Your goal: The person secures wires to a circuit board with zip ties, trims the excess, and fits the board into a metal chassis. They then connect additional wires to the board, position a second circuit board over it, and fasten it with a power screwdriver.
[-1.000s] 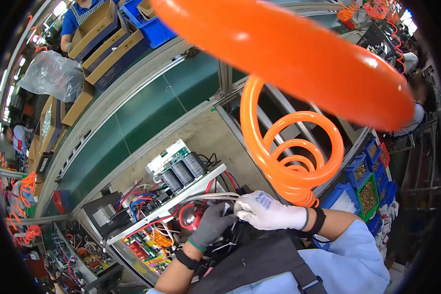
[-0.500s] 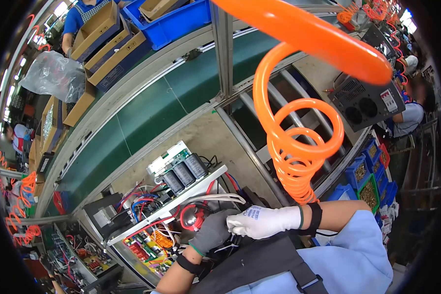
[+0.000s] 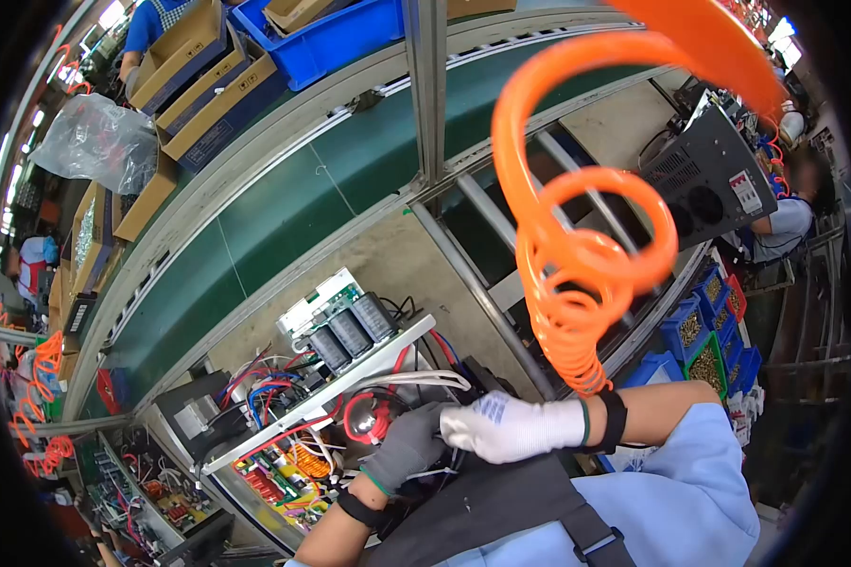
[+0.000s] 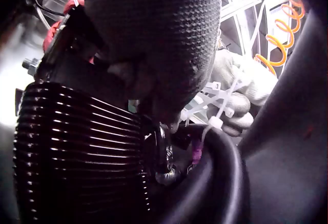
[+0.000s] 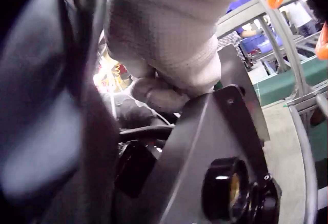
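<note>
My left hand point(image 3: 405, 452), in a grey glove, lies beside a round red-and-black part point(image 3: 367, 418) in the opened unit. Its fingertips are hidden, so its hold cannot be told. My right hand point(image 3: 515, 427), gloved in white, meets it from the right. In the left wrist view, the right hand point(image 4: 233, 80) has curled fingers pinching a white cable tie point(image 4: 225, 98). The tie's head point(image 4: 215, 123) sits at thick black cables point(image 4: 233, 167), beside a ribbed black part point(image 4: 77, 152). The right wrist view shows the right hand point(image 5: 164, 44) above a black panel point(image 5: 195, 142).
An orange coiled hose point(image 3: 577, 312) hangs over the rollers at the right. Blue parts bins point(image 3: 683, 331) stand beyond it. Behind the unit runs a green conveyor point(image 3: 284, 203), with cardboard boxes point(image 3: 222, 118) and a blue crate point(image 3: 326, 47) on its far side.
The right hand has shifted slightly left and down, closer against the left. The orange hose has swung up and right, uncovering the metal post and a dark fan-fitted case.
</note>
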`<action>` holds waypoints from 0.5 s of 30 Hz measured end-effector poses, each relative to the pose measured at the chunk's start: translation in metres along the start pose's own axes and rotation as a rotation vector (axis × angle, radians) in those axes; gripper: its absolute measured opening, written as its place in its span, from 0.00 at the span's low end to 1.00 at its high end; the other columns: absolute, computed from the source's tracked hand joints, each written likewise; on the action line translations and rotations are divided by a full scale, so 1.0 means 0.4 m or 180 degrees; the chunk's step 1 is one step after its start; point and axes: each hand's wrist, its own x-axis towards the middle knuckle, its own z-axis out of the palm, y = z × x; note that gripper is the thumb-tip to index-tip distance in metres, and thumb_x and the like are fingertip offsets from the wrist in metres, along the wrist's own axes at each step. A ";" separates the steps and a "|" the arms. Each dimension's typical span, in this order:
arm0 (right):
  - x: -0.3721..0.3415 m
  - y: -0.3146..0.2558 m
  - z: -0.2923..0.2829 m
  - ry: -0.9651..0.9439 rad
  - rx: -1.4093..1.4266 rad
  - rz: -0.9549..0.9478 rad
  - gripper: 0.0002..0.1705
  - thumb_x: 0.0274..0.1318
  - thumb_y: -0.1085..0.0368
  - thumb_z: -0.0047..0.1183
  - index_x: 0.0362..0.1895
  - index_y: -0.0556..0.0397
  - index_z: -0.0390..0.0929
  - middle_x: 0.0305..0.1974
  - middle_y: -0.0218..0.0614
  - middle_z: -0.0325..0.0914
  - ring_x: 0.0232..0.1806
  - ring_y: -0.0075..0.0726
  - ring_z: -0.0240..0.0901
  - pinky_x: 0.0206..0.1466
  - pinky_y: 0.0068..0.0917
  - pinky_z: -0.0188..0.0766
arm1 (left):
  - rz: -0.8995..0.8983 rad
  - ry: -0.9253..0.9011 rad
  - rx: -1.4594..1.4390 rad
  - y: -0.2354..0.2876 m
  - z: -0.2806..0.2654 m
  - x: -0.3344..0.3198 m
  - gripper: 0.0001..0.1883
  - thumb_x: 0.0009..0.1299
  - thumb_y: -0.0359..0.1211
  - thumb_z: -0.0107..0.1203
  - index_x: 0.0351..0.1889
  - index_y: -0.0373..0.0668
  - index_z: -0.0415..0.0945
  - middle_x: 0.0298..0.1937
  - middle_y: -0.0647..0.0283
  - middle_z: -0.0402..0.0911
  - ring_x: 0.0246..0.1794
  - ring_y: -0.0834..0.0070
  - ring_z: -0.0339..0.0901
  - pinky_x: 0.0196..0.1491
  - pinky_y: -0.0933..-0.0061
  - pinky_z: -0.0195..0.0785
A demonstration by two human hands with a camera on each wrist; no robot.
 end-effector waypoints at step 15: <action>-0.102 -0.141 0.008 0.1603 -0.0072 -0.1228 0.30 0.64 0.60 0.42 0.65 0.65 0.60 0.57 0.55 0.71 0.59 0.52 0.70 0.64 0.35 0.64 | 0.0582 0.1828 -0.1335 0.304 -0.115 -0.149 0.29 0.78 0.48 0.37 0.62 0.31 0.68 0.64 0.48 0.70 0.64 0.59 0.69 0.66 0.62 0.59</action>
